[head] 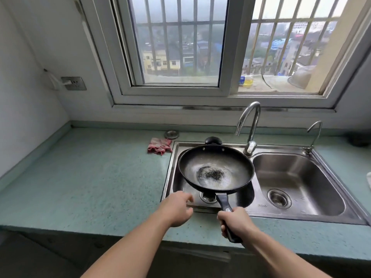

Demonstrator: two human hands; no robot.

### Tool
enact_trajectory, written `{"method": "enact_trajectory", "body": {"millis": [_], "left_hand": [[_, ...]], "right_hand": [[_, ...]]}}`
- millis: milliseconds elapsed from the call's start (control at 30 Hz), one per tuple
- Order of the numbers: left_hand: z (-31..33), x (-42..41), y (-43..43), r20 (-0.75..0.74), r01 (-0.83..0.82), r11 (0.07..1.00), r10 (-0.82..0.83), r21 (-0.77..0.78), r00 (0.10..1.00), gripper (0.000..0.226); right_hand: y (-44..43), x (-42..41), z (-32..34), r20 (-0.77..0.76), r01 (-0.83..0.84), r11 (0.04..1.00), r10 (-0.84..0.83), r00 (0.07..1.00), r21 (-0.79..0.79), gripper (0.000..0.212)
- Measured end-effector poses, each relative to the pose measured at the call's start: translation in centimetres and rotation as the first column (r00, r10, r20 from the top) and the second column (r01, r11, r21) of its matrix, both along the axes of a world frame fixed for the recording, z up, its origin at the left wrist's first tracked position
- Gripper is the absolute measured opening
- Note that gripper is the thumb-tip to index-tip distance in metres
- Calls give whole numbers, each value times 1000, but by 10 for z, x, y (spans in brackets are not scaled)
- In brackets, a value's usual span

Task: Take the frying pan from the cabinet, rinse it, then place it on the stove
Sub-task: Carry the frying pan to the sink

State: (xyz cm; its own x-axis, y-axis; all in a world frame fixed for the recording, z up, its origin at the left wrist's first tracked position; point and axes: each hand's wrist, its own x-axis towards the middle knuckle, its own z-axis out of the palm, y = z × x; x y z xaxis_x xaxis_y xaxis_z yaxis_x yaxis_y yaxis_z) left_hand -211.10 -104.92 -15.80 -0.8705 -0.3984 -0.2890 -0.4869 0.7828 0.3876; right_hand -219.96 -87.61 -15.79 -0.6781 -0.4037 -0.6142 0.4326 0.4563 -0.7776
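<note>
Right hand: fingers wrapped round the handle's end, the only support.
Left hand: fingers loosely curled, holding nothing.
Frying pan: just beyond both sets of fingers, over the sink, water pooled inside.
Risk: a wrist twist could tip it — water slops out.

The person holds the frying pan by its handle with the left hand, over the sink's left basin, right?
Not quite. In the head view it is the right hand that grips the handle of the frying pan; the left hand hovers beside it, holding nothing. The pan is indeed over the left basin of the sink.
</note>
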Motion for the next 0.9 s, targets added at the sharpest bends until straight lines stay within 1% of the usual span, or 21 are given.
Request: {"method": "enact_trajectory", "body": {"millis": [167, 267, 433, 500, 567, 633, 800, 900], "left_hand": [[-7, -24, -28, 10, 30, 999, -31, 25, 999, 38], [-10, -32, -40, 5, 37, 999, -37, 36, 999, 36], [-12, -36, -46, -1, 59, 997, -59, 39, 998, 37], [-13, -35, -45, -4, 60, 998, -60, 35, 998, 37], [-14, -32, -43, 5, 57, 998, -57, 26, 998, 36], [-16, -26, -41, 13, 53, 999, -53, -1, 999, 35], [-25, -10, -28, 59, 36, 999, -35, -17, 998, 35], [-29, -3, -18, 77, 31, 999, -30, -10, 997, 35]], "right_hand": [[-23, -11, -15, -43, 20, 1000, -20, 999, 18, 13], [-32, -14, -21, -36, 27, 1000, -27, 999, -3, 14], [-42, -15, -31, -16, 37, 999, -38, 999, -14, 8], [-43, -14, -37, 14, 50, 999, -50, 999, -16, 8], [-42, -15, -42, 93, 49, 999, -48, 995, -5, 9], [-41, -16, -48, 151, 5, 999, -11, 989, 41, 8], [-38, -16, -63, 59, -104, 988, 98, 993, 115, 11], [-35, -16, -69, 26, -132, 980, 129, 991, 149, 9]]}}
